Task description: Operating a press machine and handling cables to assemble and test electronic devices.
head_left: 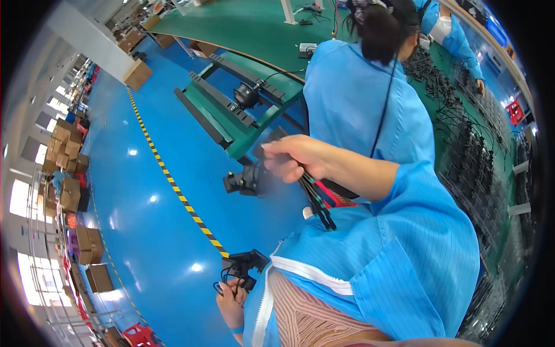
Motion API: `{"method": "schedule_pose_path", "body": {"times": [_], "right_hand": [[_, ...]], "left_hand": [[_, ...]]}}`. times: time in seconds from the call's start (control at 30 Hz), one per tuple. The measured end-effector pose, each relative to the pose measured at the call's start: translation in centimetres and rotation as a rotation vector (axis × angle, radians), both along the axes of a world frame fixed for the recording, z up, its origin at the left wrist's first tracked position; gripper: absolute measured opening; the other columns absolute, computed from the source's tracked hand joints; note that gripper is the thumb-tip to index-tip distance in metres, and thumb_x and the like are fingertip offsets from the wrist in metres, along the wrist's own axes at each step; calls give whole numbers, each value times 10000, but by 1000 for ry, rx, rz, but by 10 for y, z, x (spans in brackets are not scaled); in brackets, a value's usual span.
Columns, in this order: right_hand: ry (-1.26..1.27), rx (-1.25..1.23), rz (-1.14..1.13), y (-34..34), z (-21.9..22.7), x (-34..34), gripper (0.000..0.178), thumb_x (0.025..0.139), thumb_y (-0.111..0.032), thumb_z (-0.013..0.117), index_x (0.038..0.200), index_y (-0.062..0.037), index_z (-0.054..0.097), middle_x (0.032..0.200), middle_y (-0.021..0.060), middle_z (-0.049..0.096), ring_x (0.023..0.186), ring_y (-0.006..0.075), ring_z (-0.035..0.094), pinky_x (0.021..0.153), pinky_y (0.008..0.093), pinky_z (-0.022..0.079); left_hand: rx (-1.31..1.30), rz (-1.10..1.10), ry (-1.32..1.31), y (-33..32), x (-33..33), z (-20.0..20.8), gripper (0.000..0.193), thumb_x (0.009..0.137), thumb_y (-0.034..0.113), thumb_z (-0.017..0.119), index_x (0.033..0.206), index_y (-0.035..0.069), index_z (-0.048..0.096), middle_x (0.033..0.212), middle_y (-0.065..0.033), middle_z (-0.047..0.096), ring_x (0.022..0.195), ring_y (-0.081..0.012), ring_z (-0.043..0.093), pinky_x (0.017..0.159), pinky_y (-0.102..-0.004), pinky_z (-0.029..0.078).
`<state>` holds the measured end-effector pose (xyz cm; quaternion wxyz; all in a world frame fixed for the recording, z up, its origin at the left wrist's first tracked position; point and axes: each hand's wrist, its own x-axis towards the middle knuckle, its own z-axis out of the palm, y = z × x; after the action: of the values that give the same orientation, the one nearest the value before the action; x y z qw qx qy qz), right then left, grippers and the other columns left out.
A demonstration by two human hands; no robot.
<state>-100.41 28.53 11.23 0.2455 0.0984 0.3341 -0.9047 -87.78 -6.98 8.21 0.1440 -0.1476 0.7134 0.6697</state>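
My right hand (295, 159), slightly blurred, is raised in front of me with its fingers closed round a bundle of black cables (317, 202). The cable ends dangle below the palm. Right beside those fingers is a black bracket-like device (245, 179); whether it hangs from the same grip I cannot tell. Lower down, near my open blue jacket (404, 248), my left hand (232, 303) grips another black device (245, 269), its thin black cable looped over the fingers.
A green rack (243, 136) with black rails carries a round black device (247, 95). Close ahead sits a person in blue (370, 98); another person (457, 34) is across the green table (231, 23), where many black cables (468, 150) lie. Striped tape (173, 182) crosses the blue floor.
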Motion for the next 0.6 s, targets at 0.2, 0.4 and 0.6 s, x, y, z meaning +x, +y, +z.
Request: {"method": "schedule_pose_path", "body": {"times": [0.2, 0.4, 0.6], "right_hand": [[29, -22, -78, 18, 10, -113, 173, 925, -174, 478, 825, -34, 476, 792, 76, 500, 469, 59, 306, 371, 187, 206], [122, -84, -346, 55, 4, -178, 157, 925, -161, 474, 838, -31, 468, 800, 88, 501, 499, 59, 330, 368, 178, 234], [140, -7, -656, 79, -2, -207, 152, 924, -147, 472, 837, -23, 457, 797, 89, 498, 495, 61, 328, 369, 173, 251]], "left_hand": [[52, 46, 31, -7, -99, 16, 396, 1000, 305, 354, 914, -25, 554, 476, 10, 362, 373, -67, 266, 357, -210, 209], [278, -148, 147, -12, -228, 26, 403, 1003, 318, 352, 927, -24, 551, 462, 17, 353, 367, -65, 270, 352, -205, 204], [307, -427, 174, 2, -356, 40, 410, 1001, 339, 353, 945, -17, 550, 443, 24, 333, 366, -60, 265, 350, -205, 198]]}}
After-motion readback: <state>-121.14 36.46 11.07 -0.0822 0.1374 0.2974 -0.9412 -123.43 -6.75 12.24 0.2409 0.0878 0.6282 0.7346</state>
